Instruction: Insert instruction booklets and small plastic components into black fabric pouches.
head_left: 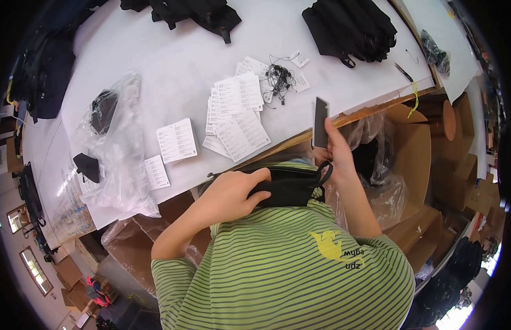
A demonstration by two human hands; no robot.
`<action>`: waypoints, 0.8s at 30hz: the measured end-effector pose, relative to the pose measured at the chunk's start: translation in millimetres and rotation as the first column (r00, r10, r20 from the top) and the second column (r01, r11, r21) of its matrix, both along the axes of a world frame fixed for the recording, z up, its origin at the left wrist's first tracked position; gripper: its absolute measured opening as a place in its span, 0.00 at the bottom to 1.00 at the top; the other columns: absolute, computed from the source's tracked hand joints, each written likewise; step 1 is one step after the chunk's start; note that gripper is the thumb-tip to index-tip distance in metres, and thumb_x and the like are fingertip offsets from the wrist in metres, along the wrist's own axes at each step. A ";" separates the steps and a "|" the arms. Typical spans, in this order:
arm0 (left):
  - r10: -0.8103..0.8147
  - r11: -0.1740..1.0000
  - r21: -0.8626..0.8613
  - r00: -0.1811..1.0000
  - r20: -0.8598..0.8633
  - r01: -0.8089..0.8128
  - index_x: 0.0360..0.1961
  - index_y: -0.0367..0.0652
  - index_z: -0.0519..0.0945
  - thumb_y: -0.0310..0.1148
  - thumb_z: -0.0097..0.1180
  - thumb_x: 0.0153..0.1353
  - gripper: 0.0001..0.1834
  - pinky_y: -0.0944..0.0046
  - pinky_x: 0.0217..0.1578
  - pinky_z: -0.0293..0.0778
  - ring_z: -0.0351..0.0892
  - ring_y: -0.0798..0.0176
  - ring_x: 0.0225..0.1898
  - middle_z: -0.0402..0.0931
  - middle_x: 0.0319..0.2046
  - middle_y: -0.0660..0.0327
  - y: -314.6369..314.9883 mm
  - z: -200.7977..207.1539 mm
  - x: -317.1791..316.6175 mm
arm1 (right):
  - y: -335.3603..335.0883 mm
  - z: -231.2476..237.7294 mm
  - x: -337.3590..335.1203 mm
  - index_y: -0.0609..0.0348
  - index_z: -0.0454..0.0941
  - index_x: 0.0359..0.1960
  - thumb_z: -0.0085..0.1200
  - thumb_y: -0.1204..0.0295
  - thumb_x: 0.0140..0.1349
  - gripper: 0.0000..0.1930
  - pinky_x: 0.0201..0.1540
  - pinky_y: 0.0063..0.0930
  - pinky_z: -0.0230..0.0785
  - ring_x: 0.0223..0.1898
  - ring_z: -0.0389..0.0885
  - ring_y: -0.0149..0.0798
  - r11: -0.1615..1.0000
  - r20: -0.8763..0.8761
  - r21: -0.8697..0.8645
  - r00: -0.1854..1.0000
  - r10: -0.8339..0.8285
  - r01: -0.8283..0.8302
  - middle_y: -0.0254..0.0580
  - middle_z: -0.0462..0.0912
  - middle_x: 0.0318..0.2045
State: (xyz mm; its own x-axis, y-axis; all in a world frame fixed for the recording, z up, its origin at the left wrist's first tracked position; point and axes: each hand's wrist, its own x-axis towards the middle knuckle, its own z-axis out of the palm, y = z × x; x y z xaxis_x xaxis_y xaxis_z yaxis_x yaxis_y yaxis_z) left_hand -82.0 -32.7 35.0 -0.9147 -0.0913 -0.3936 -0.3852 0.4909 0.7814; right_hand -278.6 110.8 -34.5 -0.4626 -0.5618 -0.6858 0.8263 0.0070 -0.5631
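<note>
Close against my body lies a small black fabric pouch (pixel 291 190) with a zipper along its upper edge. My left hand (pixel 233 192) is closed on the pouch's left part, thumb and fingers pinching the cloth. Raised at the table edge, my right hand (pixel 339 151) grips a flat dark card (pixel 320 124) with a pale edge, held upright. A black loop (pixel 324 173) at the pouch's right end touches or passes by this hand; which, I cannot tell. Beyond the hands, printed white cards (pixel 233 107) lie in a spread pile, beside a tangle of black strings (pixel 280 80).
A neat stack of white cards (pixel 177 140) and a clear plastic bag (pixel 120 148) lie on the table's left. Black fabric goods (pixel 351 27) are heaped at the far side. Snips (pixel 404 72) rest near the right edge. Open cardboard boxes (pixel 412 154) stand below the table.
</note>
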 end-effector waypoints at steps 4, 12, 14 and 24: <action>-0.002 0.995 -0.099 0.986 -0.167 -0.015 0.39 0.41 0.75 0.34 0.58 0.56 0.12 0.56 0.33 0.71 0.77 0.49 0.33 0.77 0.34 0.54 7.3 -4.2 -5.5 | 2.3 27.0 -1.0 0.60 0.79 0.27 0.57 0.61 0.62 0.14 0.17 0.18 0.50 0.14 0.57 0.19 0.948 -0.657 0.143 0.689 0.307 -0.285 0.23 0.67 0.12; -0.092 0.893 -0.435 0.897 -0.432 -0.118 0.34 0.42 0.76 0.30 0.63 0.49 0.11 0.56 0.46 0.71 0.70 0.49 0.51 0.71 0.51 0.57 18.6 -6.6 -20.0 | 11.7 40.8 -3.5 0.57 0.84 0.26 0.61 0.59 0.55 0.14 0.20 0.28 0.58 0.13 0.64 0.42 0.515 -0.681 0.651 -0.129 0.721 -0.559 0.40 0.73 0.11; -0.252 0.871 -0.490 0.839 -0.482 -0.020 0.33 0.43 0.76 0.28 0.62 0.48 0.11 0.60 0.47 0.68 0.72 0.54 0.47 0.74 0.44 0.59 16.6 -13.6 -23.8 | 16.9 37.4 0.8 0.53 0.85 0.28 0.60 0.56 0.55 0.14 0.21 0.29 0.60 0.13 0.66 0.43 0.473 -0.667 0.691 -0.230 0.709 -0.546 0.41 0.73 0.11; 0.159 0.987 -0.005 0.965 -0.208 -0.163 0.34 0.41 0.78 0.39 0.54 0.61 0.12 0.60 0.36 0.70 0.74 0.55 0.32 0.78 0.29 0.59 -36.8 -40.3 -85.7 | 21.4 35.0 -6.2 0.58 0.84 0.34 0.63 0.56 0.53 0.17 0.22 0.28 0.62 0.13 0.68 0.41 0.405 -0.610 0.635 -0.106 0.785 -0.658 0.45 0.75 0.13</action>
State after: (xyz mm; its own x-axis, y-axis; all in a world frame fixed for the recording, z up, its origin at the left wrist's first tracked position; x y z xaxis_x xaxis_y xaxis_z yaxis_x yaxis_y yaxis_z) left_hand -167.7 -69.5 -5.3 -0.9484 -0.2504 -0.1942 -0.2922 0.4534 0.8420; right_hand -284.7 132.2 0.5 -0.0931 -0.9121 -0.3992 -0.5118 0.3878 -0.7666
